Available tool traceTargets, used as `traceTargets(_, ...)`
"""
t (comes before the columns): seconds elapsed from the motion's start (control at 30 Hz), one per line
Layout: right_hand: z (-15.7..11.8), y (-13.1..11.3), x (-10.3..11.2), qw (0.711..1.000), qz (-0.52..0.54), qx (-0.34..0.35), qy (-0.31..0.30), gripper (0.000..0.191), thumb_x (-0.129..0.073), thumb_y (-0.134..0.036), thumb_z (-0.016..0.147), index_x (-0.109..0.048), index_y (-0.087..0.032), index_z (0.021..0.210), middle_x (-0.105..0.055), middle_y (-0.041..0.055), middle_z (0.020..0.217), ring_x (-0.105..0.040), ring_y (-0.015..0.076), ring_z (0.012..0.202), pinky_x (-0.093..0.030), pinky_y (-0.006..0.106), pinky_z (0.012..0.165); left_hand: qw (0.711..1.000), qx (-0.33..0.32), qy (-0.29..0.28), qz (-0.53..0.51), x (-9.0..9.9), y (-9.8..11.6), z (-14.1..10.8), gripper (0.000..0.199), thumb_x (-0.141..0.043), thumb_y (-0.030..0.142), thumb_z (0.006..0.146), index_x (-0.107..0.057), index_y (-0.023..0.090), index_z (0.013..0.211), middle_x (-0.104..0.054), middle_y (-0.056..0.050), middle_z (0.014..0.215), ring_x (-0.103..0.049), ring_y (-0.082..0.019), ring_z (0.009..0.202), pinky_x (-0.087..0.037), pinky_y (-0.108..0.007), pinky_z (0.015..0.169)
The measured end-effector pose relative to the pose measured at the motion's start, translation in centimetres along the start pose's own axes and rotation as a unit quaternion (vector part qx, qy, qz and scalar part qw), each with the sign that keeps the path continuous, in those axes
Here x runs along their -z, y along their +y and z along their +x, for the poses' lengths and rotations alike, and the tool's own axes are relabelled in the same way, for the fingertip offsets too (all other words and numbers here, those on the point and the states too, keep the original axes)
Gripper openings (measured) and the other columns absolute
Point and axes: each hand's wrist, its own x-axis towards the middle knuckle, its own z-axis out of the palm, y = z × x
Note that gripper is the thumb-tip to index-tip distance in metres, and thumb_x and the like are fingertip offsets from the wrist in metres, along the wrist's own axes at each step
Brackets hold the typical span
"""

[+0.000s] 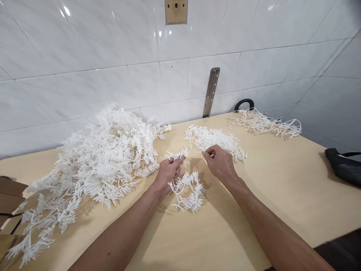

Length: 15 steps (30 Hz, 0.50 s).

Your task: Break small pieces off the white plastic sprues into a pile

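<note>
My left hand [167, 172] is closed on a white branched plastic sprig [190, 192]. Part of the sprig sticks up past the thumb, and another part dangles below the fingers over the table. To its right, my right hand [220, 162] is pinched at thumb and forefinger; whatever lies between the tips is too small to make out. Just beyond the right hand spreads a low pile of short white snipped-looking pieces [213, 138]. A large heap of bushy white sprigs [104, 158] lies left of my left hand.
Bare white stems [267, 124] lie at the back right, with a black loop handle [244, 102] behind them. A metal bracket [211, 92] stands against the tiled wall [135, 37]. A dark object [342, 165] sits at the right edge, a cardboard box [11, 195] at the left.
</note>
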Motion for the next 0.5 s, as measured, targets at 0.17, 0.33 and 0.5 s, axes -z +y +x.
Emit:
traceTargets(0.17, 0.1, 0.2, 0.4, 1.000, -0.011, 0.009, 0.016, 0.014, -0.057, -0.033, 0.084, -0.059, -0.021, 0.079, -0.067, 0.0019, 0.073, -0.060, 0.0177, 0.064, -0.042, 0.031, 0.068, 1.000, -0.001, -0.001, 0.013, -0.1, 0.1, -0.2, 0.045, -0.085, 0.048, 0.058, -0.055, 0.015, 0.065, -0.035, 0.010, 0.041, -0.024, -0.003, 0.036, -0.013, -0.020, 0.037)
traceTargets(0.33, -1.2, -1.5, 0.2, 0.990, 0.102, 0.027, -0.094, 0.025, -0.054, -0.042, 0.088, -0.065, -0.020, 0.087, -0.068, 0.0022, 0.074, -0.060, 0.0152, 0.057, -0.046, 0.029, 0.061, 0.999, -0.009, -0.009, 0.047, 0.0, -0.3, -0.1, 0.045, -0.083, 0.048, 0.063, -0.051, 0.017, 0.062, -0.035, 0.010, 0.039, -0.024, -0.003, 0.035, -0.016, -0.020, 0.037)
traceTargets(0.5, -2.2, -2.6, -0.2, 0.941, 0.209, 0.006, -0.267, 0.028, -0.059, -0.047, 0.084, -0.066, -0.019, 0.085, -0.060, -0.0022, 0.064, -0.052, 0.0108, 0.042, -0.041, 0.024, 0.042, 0.998, -0.014, 0.006, 0.068, -0.1, -0.7, -0.2, 0.042, -0.083, 0.045, 0.062, -0.051, 0.017, 0.061, -0.038, 0.009, 0.040, -0.028, -0.004, 0.037, -0.018, -0.020, 0.038)
